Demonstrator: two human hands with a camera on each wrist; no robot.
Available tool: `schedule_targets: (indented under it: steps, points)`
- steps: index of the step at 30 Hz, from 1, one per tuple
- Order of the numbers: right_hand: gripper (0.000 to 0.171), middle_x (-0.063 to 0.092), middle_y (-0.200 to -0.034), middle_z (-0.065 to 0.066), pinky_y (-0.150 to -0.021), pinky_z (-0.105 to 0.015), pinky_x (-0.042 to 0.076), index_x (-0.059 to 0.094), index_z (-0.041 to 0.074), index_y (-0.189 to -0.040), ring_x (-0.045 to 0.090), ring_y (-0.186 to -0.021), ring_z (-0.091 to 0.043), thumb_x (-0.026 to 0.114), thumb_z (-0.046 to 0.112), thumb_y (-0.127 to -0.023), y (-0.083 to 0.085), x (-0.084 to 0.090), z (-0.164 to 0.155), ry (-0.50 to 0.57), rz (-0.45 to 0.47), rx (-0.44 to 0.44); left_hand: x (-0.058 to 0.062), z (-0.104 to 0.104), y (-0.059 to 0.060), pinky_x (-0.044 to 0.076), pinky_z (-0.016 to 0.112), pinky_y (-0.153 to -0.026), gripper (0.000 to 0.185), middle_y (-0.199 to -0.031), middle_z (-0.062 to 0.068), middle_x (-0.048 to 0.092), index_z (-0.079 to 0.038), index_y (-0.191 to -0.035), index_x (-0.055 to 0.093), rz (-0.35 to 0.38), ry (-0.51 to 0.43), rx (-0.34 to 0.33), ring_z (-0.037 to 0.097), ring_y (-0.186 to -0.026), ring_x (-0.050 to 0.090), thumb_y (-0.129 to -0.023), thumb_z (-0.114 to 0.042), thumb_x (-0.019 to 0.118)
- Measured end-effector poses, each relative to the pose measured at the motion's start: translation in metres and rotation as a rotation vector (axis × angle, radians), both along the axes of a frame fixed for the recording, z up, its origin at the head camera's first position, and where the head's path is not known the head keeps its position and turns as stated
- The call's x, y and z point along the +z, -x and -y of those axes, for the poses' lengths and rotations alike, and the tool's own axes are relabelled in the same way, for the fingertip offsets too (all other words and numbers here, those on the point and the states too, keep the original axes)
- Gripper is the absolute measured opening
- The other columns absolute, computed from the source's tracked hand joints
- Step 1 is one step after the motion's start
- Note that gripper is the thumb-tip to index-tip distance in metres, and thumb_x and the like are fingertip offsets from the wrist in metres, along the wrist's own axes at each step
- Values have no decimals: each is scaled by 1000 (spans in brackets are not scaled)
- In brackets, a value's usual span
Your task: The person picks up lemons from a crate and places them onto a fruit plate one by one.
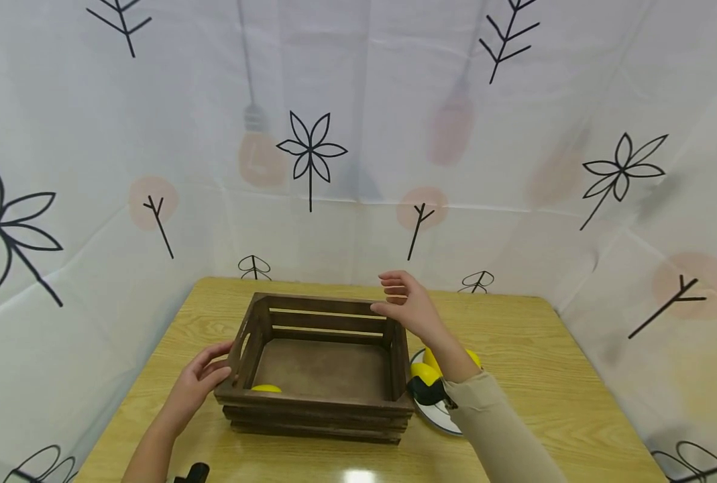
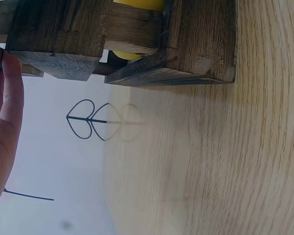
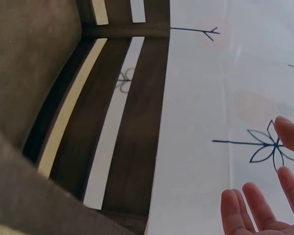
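Observation:
A dark brown slatted wooden crate [image 1: 318, 399] stands on the table. One yellow fruit [image 1: 266, 388], lemon-like and partly hidden by the front wall, lies in its near left corner; the left wrist view shows yellow between the slats. My left hand [image 1: 196, 382] rests against the crate's left side, thumb near the front corner and fingers extended along the outside. Over the back right corner my right hand [image 1: 409, 305] is raised, fingers spread and loosely bent, holding nothing. Beyond the crate's right wall, more yellow fruits [image 1: 426, 373] sit on a plate, partly covered by my right forearm.
The white plate [image 1: 445, 422] with a dark rim stands close beside the crate's right wall. A light wooden table [image 1: 533, 376] carries everything. White cloth [image 1: 358, 134] printed with plants hangs behind and on both sides.

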State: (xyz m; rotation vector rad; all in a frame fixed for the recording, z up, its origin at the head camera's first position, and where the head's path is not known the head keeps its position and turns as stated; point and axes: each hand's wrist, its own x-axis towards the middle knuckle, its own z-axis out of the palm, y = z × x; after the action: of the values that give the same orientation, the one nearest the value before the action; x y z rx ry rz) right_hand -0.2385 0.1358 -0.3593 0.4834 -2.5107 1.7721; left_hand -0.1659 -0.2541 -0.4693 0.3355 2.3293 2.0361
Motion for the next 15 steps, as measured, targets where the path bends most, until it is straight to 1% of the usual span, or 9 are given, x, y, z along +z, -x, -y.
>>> schedule_targets:
  steps: [6, 11, 15]
  points:
    - [53, 51, -123, -15, -95, -45, 42, 52, 7, -125, 51, -110, -32, 76, 9, -78, 4, 2, 6, -9, 0, -4, 1, 0, 1, 45, 17, -84, 47, -127, -13, 43, 3, -138, 35, 10, 9, 0, -1, -107, 51, -97, -15, 51]
    - [53, 51, -123, -14, -94, -45, 42, 52, 7, -125, 51, -111, -31, 76, 10, -78, 10, 0, 14, -10, 16, 26, -1, 1, 0, 46, 17, -83, 46, -127, -13, 44, 4, -138, 35, -1, 0, 1, -1, -108, 52, -97, -13, 50]
    - [52, 52, -122, -14, -92, -44, 44, 53, 8, -124, 51, -110, -31, 76, 11, -78, 16, -2, 21, -15, 22, 39, -1, -1, 0, 46, 18, -83, 47, -128, -11, 44, 3, -138, 35, 5, -4, -1, -1, -108, 52, -97, -14, 51]
